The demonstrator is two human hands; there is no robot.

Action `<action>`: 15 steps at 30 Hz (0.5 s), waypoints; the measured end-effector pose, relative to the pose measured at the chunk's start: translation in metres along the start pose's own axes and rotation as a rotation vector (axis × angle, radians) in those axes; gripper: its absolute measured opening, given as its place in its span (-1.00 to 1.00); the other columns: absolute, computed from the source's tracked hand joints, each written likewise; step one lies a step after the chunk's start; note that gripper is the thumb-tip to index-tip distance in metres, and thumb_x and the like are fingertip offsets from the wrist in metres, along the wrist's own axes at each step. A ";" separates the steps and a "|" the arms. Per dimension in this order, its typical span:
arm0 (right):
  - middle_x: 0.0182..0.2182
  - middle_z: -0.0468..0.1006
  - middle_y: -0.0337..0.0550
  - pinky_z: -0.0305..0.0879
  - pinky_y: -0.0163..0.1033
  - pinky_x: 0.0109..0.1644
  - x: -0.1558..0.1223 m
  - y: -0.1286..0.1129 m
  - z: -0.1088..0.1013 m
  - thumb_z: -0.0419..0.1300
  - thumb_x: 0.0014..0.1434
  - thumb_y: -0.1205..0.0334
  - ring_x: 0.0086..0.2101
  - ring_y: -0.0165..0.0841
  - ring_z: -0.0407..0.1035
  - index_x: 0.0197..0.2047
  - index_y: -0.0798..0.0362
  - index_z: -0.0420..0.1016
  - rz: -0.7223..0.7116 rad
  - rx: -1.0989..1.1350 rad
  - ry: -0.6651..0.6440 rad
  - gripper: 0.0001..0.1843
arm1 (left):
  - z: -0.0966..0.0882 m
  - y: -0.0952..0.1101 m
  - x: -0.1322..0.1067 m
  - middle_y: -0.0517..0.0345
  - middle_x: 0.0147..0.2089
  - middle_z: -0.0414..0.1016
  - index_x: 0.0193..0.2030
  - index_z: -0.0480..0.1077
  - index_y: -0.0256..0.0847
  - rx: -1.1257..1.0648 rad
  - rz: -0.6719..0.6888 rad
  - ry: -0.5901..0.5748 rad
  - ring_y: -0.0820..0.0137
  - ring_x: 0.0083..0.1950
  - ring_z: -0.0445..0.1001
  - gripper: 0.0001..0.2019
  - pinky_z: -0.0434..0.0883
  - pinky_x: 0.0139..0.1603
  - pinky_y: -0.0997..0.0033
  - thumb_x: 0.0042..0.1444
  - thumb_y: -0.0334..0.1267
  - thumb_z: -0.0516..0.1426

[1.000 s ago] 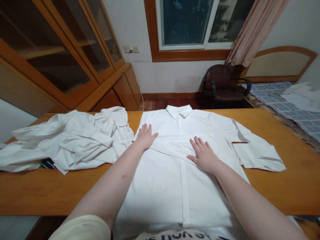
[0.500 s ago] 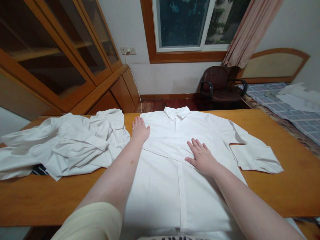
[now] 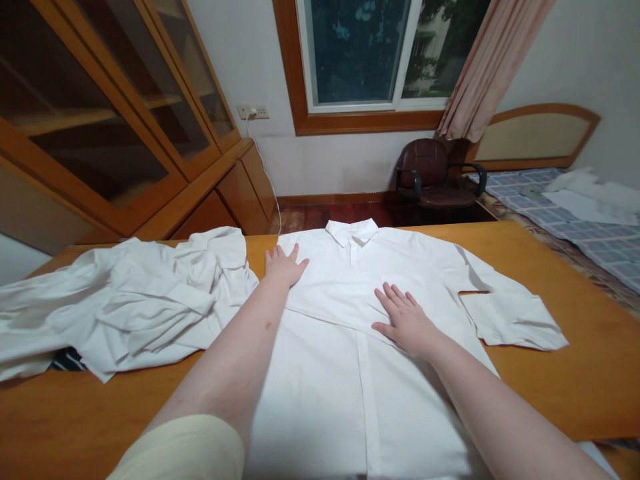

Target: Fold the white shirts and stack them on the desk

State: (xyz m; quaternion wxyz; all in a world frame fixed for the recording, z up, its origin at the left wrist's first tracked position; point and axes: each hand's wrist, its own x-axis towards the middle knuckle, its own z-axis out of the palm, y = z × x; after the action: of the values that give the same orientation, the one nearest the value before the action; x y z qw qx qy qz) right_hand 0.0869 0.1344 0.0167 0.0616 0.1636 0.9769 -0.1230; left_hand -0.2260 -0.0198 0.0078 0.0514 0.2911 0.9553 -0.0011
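A white button-front shirt (image 3: pixel 325 373) lies spread on the wooden table (image 3: pixel 530 393), its collar toward the far edge. One sleeve lies across the chest, and the other stretches out to the right. My left hand (image 3: pixel 285 268) lies on the shirt's left shoulder edge, palm down, with its fingers spread. On the right side of the chest, over the folded-across sleeve, my right hand (image 3: pixel 404 319) rests flat with its fingers extended. Neither hand grips the fabric.
On the table's left lies a crumpled heap of white cloth (image 3: pixel 150 300), with a dark striped piece (image 3: pixel 69 360) under it. Beyond are a glass-fronted cabinet (image 3: pixel 165 177), a brown armchair (image 3: pixel 425 170) and a bed (image 3: pixel 565 207) with a plaid cover. A white cord (image 3: pixel 267 170) hangs from a wall socket.
My left hand's fingers have spread wider, and the hand has shifted slightly inward over the shirt. My right hand has stayed nearly in place. The camera view has tilted up a little.
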 end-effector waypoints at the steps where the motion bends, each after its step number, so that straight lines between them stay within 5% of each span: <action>1: 0.37 -0.19 0.05 -0.22 0.10 0.33 0.000 0.000 0.000 -0.06 0.21 -0.23 0.33 -0.11 -0.30 0.40 0.07 -0.09 0.003 0.000 0.000 -0.16 | -0.002 0.006 -0.004 -0.18 0.43 -0.11 0.40 -0.04 -0.09 0.012 0.006 0.012 -0.12 0.41 -0.15 -0.25 -0.27 0.29 -0.31 0.15 0.23 -0.17; 5: 0.37 -0.19 0.06 -0.23 0.10 0.33 -0.001 -0.001 -0.001 -0.03 0.20 -0.21 0.33 -0.10 -0.30 0.40 0.07 -0.09 0.001 0.008 -0.006 -0.16 | -0.006 0.035 -0.039 -0.03 0.47 -0.26 0.38 -0.04 0.10 -0.043 0.143 0.001 -0.17 0.42 -0.35 -0.33 -0.34 0.19 -0.49 0.16 0.21 -0.15; 9: 0.36 -0.11 0.07 -0.17 0.08 0.32 0.000 -0.003 -0.005 -0.01 0.22 -0.14 0.33 -0.11 -0.23 0.38 0.09 0.00 -0.014 0.044 0.021 -0.23 | 0.001 0.060 -0.082 0.00 0.47 -0.27 0.39 -0.07 0.13 -0.149 0.319 -0.079 -0.17 0.42 -0.37 -0.33 -0.26 0.21 -0.46 0.16 0.23 -0.15; 12: 0.28 0.16 0.06 -0.05 0.05 0.28 0.002 0.005 -0.015 0.00 0.23 -0.03 0.25 -0.13 0.06 0.27 0.07 0.24 0.032 0.063 0.090 -0.39 | 0.012 0.067 -0.100 0.02 0.46 -0.22 0.39 -0.08 0.10 -0.123 0.385 -0.038 -0.07 0.44 -0.33 -0.33 -0.29 0.26 -0.37 0.18 0.21 -0.14; 15: 0.06 0.47 0.08 0.16 0.01 0.16 -0.001 0.030 -0.032 0.04 0.18 0.01 0.04 -0.10 0.35 0.13 0.08 0.40 0.285 0.044 0.196 -0.48 | 0.020 0.067 -0.104 0.03 0.46 -0.20 0.39 -0.09 0.10 -0.099 0.384 0.024 0.00 0.45 -0.30 -0.34 -0.30 0.28 -0.32 0.18 0.20 -0.14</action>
State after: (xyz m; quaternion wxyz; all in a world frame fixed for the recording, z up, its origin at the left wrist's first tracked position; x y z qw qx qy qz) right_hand 0.0951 0.1695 0.0407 -0.0208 0.3131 0.9421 -0.1180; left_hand -0.1007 -0.0228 0.0002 0.0535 0.4649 0.8818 0.0594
